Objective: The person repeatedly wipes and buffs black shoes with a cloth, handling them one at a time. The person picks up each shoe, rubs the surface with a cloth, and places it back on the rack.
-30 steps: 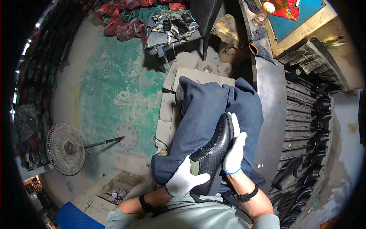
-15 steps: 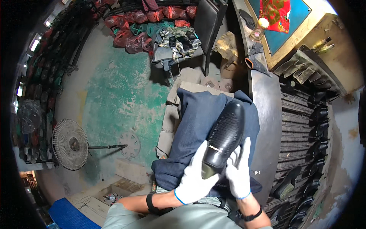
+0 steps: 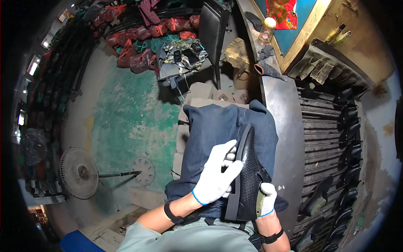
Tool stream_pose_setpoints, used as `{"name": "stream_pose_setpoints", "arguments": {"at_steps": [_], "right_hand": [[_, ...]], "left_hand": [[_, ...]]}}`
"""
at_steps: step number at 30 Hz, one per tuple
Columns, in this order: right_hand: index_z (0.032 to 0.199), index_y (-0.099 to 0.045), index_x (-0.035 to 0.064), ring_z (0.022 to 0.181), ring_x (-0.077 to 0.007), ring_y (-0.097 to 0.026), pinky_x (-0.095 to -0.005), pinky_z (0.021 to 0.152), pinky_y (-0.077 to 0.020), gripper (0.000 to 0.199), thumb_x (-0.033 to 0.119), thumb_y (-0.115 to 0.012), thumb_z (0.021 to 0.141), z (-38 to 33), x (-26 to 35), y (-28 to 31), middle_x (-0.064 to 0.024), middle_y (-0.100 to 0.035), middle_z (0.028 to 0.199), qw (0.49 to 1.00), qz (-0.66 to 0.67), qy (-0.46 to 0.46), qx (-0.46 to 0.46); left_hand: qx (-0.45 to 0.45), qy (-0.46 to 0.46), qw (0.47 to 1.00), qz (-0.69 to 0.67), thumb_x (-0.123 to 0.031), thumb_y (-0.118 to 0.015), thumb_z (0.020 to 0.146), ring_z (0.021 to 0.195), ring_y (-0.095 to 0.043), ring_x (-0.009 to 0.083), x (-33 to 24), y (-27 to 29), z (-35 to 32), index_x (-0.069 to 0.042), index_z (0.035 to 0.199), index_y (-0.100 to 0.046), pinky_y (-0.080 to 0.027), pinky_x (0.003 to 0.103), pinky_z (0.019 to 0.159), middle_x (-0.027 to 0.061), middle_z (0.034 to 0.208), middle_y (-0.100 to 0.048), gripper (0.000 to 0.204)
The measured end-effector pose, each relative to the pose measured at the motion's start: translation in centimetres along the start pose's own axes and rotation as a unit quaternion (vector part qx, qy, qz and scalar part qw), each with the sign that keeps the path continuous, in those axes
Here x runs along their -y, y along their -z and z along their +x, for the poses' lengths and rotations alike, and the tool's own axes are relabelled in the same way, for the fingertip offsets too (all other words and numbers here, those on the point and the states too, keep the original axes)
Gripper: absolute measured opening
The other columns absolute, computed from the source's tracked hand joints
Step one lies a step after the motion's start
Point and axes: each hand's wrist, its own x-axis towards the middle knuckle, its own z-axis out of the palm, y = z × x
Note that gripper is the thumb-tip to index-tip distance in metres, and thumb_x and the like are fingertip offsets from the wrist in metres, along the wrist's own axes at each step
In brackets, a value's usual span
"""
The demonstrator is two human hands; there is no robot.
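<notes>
A black leather shoe (image 3: 248, 176) with a textured upper is tipped on its side over my lap, its toe pointing away and its sole edge facing left. My right hand (image 3: 267, 198), in a white glove, grips it at the foot opening, with part of the fingers hidden by the shoe. My left hand (image 3: 216, 172), gloved too, is beside the sole edge. Its thumb and fingers are apart, the thumb tip at or against the sole; some fingertips are hidden. Dark blue cloth (image 3: 214, 126) covers my lap beneath the shoe.
A metal-topped bench (image 3: 283, 113) runs along my right, beside a rack (image 3: 321, 138) with several black shoes. To the left stands a fan (image 3: 79, 172). Ahead are a chair (image 3: 214, 33) and red plastic bags (image 3: 142, 61). A clear bottle (image 3: 266, 31) stands on the bench's far end.
The shoe has turned from top-up onto its side. My left hand has come off the heel area to the sole side, and my right hand has moved to the opening. The view has shifted slightly.
</notes>
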Motion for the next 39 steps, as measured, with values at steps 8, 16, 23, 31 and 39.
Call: {"name": "stream_pose_setpoints", "arguments": {"at_steps": [8, 16, 23, 31, 39], "right_hand": [[0.162, -0.044, -0.0104, 0.129, -0.0466, -0.072, -0.0573, 0.113, -0.0619, 0.088, 0.021, -0.077, 0.087, -0.1, -0.2, 1.7, -0.0325, -0.063, 0.151, 0.999, -0.027, -0.029, 0.001], [0.162, -0.045, -0.0109, 0.133, -0.051, -0.068, -0.0621, 0.116, -0.0575, 0.092, 0.028, -0.078, 0.086, 0.7, -0.2, 3.9, -0.0348, -0.062, 0.151, 0.995, -0.001, -0.088, 0.054], [0.163, -0.04, -0.0166, 0.136, -0.0629, -0.061, -0.0675, 0.121, -0.0493, 0.104, 0.047, -0.069, 0.087, 0.5, -1.2, 7.3, -0.0435, -0.057, 0.152, 0.976, 0.114, -0.171, 0.071], [0.162, -0.043, -0.0149, 0.139, -0.0527, -0.064, -0.0603, 0.122, -0.0504, 0.093, 0.043, -0.06, 0.091, 0.3, -0.7, 8.2, -0.0392, -0.059, 0.153, 0.973, 0.134, -0.184, -0.037], [0.16, -0.05, -0.0078, 0.133, -0.0451, -0.069, -0.0569, 0.117, -0.0567, 0.075, 0.031, -0.059, 0.097, 2.4, -0.3, 6.7, -0.0309, -0.064, 0.153, 0.984, 0.117, -0.114, -0.077]], "left_hand": [[0.001, 0.044, 0.999, 0.029, -0.019, -0.079, 0.103, 0.087, -0.054, 0.0055, 1.1, 0.1, 1.6, -0.003, 0.151, -0.065, -0.049, 0.023, 0.078, 0.0017, 0.113, -0.062, 0.052], [-0.039, -0.158, 0.987, 0.014, -0.034, -0.047, 0.118, 0.139, -0.059, 0.0248, 4.9, -0.1, 3.4, 0.001, 0.165, -0.049, -0.045, 0.035, 0.117, 0.0168, 0.158, -0.058, 0.059], [0.006, -0.167, 0.983, -0.074, -0.045, -0.034, 0.122, 0.171, -0.028, 0.0301, 8.5, -1.7, 5.1, 0.001, 0.177, -0.029, -0.019, 0.038, 0.138, 0.017, 0.184, -0.031, 0.072], [-0.016, -0.131, 0.985, -0.115, -0.036, -0.035, 0.123, 0.169, -0.033, 0.0285, 10.0, -2.4, 5.8, 0.0, 0.178, -0.026, -0.023, 0.038, 0.137, 0.0176, 0.182, -0.036, 0.066], [-0.028, -0.097, 0.994, 0.052, -0.018, -0.044, 0.12, 0.162, -0.045, 0.0282, 7.9, -2.4, 6.7, 0.005, 0.164, -0.051, -0.03, 0.037, 0.134, 0.0177, 0.175, -0.047, 0.05]]}}
